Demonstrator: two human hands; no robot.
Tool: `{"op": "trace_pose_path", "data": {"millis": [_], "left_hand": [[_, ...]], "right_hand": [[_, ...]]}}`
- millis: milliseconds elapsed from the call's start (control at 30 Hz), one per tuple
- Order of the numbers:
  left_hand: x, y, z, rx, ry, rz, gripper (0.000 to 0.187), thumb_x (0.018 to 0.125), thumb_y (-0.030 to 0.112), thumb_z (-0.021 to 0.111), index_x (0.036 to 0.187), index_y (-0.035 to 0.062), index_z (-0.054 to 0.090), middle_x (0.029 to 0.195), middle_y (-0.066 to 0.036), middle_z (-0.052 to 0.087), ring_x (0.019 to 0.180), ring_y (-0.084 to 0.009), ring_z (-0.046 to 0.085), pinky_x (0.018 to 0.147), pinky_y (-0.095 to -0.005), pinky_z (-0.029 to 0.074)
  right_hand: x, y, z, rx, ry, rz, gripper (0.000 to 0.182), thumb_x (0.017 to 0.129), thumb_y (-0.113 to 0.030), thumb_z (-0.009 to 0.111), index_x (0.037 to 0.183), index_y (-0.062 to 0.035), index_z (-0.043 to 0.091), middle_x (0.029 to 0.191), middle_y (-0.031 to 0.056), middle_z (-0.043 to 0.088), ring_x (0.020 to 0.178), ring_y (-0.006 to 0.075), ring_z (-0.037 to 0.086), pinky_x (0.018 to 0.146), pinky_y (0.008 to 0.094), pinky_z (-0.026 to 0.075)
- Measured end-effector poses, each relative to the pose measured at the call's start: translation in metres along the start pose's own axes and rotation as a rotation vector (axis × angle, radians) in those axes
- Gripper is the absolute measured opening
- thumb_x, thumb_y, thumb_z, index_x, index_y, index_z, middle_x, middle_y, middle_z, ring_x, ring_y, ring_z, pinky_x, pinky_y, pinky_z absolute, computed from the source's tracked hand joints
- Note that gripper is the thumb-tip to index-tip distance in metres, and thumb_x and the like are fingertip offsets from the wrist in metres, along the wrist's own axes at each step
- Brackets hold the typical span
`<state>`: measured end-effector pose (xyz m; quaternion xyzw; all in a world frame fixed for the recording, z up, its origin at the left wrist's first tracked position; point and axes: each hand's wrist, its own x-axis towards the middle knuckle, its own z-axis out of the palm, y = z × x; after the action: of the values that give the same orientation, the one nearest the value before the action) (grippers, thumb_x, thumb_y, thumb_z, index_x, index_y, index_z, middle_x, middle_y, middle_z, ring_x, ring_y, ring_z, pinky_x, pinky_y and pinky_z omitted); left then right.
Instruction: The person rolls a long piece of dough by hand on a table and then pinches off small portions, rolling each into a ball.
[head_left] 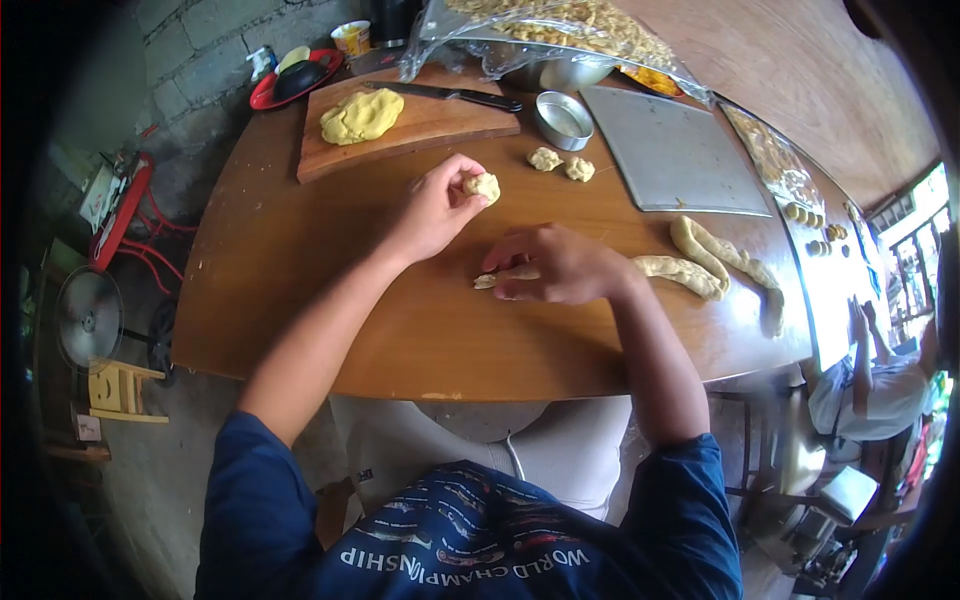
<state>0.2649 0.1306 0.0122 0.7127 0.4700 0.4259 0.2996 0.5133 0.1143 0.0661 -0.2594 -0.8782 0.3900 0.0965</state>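
Note:
My left hand point(438, 208) pinches a small lump of pale dough point(483, 187) between its thumb and fingers, just above the table. Lower and to the right, my right hand point(560, 264) curls its fingers and thumb around a piece of dough point(486, 282) at the tabletop; part of that piece is hidden by the hand. Two small dough lumps lie beyond my hands, one point(545, 159) beside the other point(579, 169). Long ropes of dough point(682, 275) rest on the table to the right of my right wrist.
A wooden board point(440, 125) at the back left carries yellow dough point(362, 117) and a knife point(445, 94). Right of it stand a round metal tin point(564, 121) and a flat metal tray point(675, 150). Another person point(870, 395) is at the far right, near small dough pieces.

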Motion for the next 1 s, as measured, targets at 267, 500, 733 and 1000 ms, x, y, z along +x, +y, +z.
{"op": "trace_pose_path", "data": {"millis": [267, 500, 733, 1000], "left_hand": [[0.073, -0.040, 0.040, 0.697, 0.175, 0.096, 0.050, 0.095, 0.033, 0.083, 0.137, 0.0106, 0.067, 0.131, -0.014, 0.073, 0.119, -0.0295, 0.071, 0.099, -0.0444, 0.057], [0.017, -0.029, -0.040, 0.337, -0.136, -0.255, 0.045, 0.098, 0.032, 0.079, 0.134, 0.0059, 0.070, 0.129, -0.014, 0.076, 0.112, -0.0255, 0.075, 0.096, -0.0406, 0.059], [-0.003, 0.027, -0.026, 0.151, -0.556, -0.117, 0.031, 0.104, 0.025, 0.075, 0.126, 0.0026, 0.074, 0.117, -0.008, 0.079, 0.102, -0.0149, 0.072, 0.091, -0.0341, 0.058], [-0.019, 0.043, -0.019, -0.314, -0.625, -0.298, 0.036, 0.108, 0.033, 0.073, 0.127, 0.0027, 0.073, 0.105, -0.005, 0.078, 0.088, -0.0110, 0.066, 0.079, -0.0308, 0.057]], "right_hand": [[-0.002, 0.004, -0.004, 0.010, -0.022, 0.022, 0.038, 0.096, -0.032, 0.082, 0.123, -0.0050, 0.077, 0.117, 0.0156, 0.076, 0.111, 0.0309, 0.074, 0.098, 0.0442, 0.058], [-0.004, 0.010, 0.010, -0.266, -0.015, -0.057, 0.046, 0.092, -0.033, 0.085, 0.125, -0.0046, 0.073, 0.122, 0.0181, 0.072, 0.115, 0.0360, 0.070, 0.101, 0.0468, 0.056], [-0.004, 0.008, 0.002, -0.190, -0.021, -0.060, 0.040, 0.092, -0.026, 0.085, 0.123, -0.0041, 0.070, 0.115, 0.0173, 0.074, 0.106, 0.0356, 0.072, 0.094, 0.0461, 0.058], [0.009, 0.001, 0.007, -0.080, 0.319, 0.077, 0.041, 0.086, -0.020, 0.092, 0.114, -0.0033, 0.066, 0.102, 0.0138, 0.076, 0.090, 0.0277, 0.074, 0.080, 0.0417, 0.058]]}}
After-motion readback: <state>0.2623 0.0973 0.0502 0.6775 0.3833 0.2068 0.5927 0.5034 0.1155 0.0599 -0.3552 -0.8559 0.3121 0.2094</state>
